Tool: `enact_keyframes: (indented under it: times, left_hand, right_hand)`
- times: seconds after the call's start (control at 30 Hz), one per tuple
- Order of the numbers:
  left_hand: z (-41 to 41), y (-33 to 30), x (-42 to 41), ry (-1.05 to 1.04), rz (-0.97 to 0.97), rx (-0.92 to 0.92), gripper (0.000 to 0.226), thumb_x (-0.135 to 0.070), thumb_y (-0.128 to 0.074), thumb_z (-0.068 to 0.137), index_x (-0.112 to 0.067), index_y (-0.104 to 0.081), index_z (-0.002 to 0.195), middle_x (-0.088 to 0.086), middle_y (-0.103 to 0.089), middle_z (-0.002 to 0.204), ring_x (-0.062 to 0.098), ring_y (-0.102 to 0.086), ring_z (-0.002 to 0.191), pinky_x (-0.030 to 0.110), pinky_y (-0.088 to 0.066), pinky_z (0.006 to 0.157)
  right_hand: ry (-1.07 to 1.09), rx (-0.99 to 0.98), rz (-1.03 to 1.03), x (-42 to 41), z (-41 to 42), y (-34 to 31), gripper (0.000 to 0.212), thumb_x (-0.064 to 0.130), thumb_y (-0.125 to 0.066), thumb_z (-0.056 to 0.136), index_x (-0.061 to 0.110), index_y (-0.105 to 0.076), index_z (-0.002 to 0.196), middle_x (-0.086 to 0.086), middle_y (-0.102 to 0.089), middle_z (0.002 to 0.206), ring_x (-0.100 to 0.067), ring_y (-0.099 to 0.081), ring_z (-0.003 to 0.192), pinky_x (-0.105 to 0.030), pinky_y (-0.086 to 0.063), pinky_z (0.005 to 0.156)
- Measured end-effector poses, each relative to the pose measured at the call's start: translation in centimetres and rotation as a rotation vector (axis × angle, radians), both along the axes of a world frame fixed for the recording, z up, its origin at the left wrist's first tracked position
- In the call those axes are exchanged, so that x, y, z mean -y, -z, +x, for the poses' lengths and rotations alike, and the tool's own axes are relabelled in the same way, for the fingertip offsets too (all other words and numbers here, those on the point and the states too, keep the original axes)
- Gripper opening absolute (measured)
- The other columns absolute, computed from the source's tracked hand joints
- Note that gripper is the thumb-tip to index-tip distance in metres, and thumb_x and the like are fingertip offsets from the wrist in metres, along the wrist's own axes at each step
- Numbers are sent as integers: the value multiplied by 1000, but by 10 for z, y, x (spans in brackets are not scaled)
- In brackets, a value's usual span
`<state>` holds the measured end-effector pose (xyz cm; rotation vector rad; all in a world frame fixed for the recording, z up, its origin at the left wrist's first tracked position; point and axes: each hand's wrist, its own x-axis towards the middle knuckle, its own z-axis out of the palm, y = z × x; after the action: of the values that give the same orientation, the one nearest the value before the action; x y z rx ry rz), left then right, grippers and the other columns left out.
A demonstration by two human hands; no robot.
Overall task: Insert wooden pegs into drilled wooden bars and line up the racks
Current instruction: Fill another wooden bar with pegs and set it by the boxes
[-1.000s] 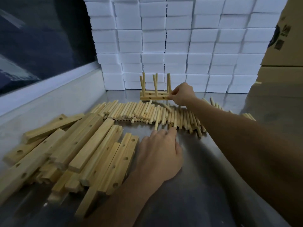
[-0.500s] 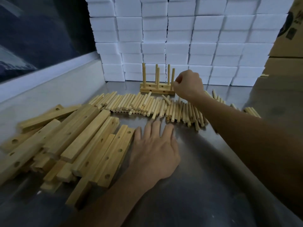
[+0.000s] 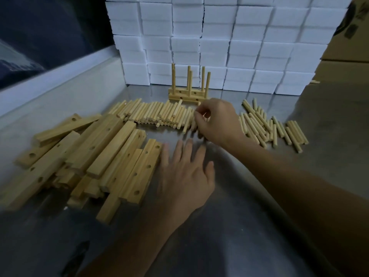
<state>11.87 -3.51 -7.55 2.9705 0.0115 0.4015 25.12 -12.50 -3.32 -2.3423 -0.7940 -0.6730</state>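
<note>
Pegs lie in a row at twelve o'clock before our finished rack; our right hand pinches one, left hand flat on the counter. We should lift singly, sparing neighbours.

Steel table — drilled bars, loose pegs, one rack.

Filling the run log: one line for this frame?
rack: upright by foam wall | right hand: over pegs, grasp unclear | left hand: flat on table beside bars
</note>
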Motion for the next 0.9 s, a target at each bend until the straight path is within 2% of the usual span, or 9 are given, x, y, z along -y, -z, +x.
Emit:
enact_keyframes:
  times: [0.1,0.17,0.23,0.33,0.4,0.47,0.57,0.67,0.9]
  left_hand:
    - [-2,-4,2,-49,30,-20,64,-55,-7,91,-36,-22,151,-1,-21,163,18,-14,151,63,15,104]
    - [-3,-7,2,-57,32,-50,65,-57,-8,90,-37,-24,150,-3,-22,162,18,-15,150,70,14,102]
    - [-4,-9,2,-59,38,-54,61,-57,-12,93,-35,-26,149,-3,-25,161,19,-18,149,73,9,103]
    - [-8,-13,3,-49,69,27,57,-54,-18,94,-32,-40,141,1,-40,149,21,-32,139,63,-8,106]
    - [-10,-14,3,-19,83,86,52,-51,-24,95,-27,-51,133,5,-41,150,23,-31,139,53,-15,106]
    - [-11,-15,2,-27,87,129,48,-50,-32,96,-24,-56,127,8,-39,152,26,-28,142,50,-16,109]
    - [-10,-19,1,-114,94,160,49,-52,-38,92,-22,-53,128,8,-48,136,26,-41,126,48,-28,100]
    - [-9,-22,0,-157,91,147,49,-52,-39,91,-20,-54,124,7,-53,122,24,-46,112,44,-30,92]
    - [-2,-30,-19,-99,59,148,36,-24,-52,91,-20,-51,127,4,-57,116,22,-50,107,35,-36,90]
  right_hand:
    - [-20,62,12,4,-16,-3,13,18,-62,92,9,-71,90,-2,-67,86,-14,-58,78,-36,-52,74]
    - [-11,88,54,8,-27,-4,11,16,-63,91,9,-72,89,-1,-67,84,-11,-57,75,-31,-51,72]
    - [3,96,81,12,-34,-3,12,16,-64,90,9,-73,89,0,-68,84,-12,-60,74,-34,-53,71]
    - [36,100,114,17,-44,3,12,16,-64,91,7,-72,88,-2,-69,84,-16,-62,75,-39,-54,72]
    - [64,108,152,21,-49,10,12,14,-65,91,6,-72,87,-4,-68,82,-16,-61,74,-40,-53,72]
    - [83,109,200,25,-55,15,11,12,-66,90,5,-72,86,-5,-68,80,-17,-61,73,-40,-52,69]
    - [102,107,259,29,-57,16,9,10,-66,89,5,-72,84,-4,-68,79,-15,-61,72,-36,-52,67]
    - [107,81,246,30,-60,18,10,11,-66,89,5,-72,84,-3,-68,79,-15,-61,70,-36,-52,66]
    - [107,27,268,30,-60,18,10,12,-65,90,7,-73,86,-2,-68,81,-13,-62,73,-35,-54,69]
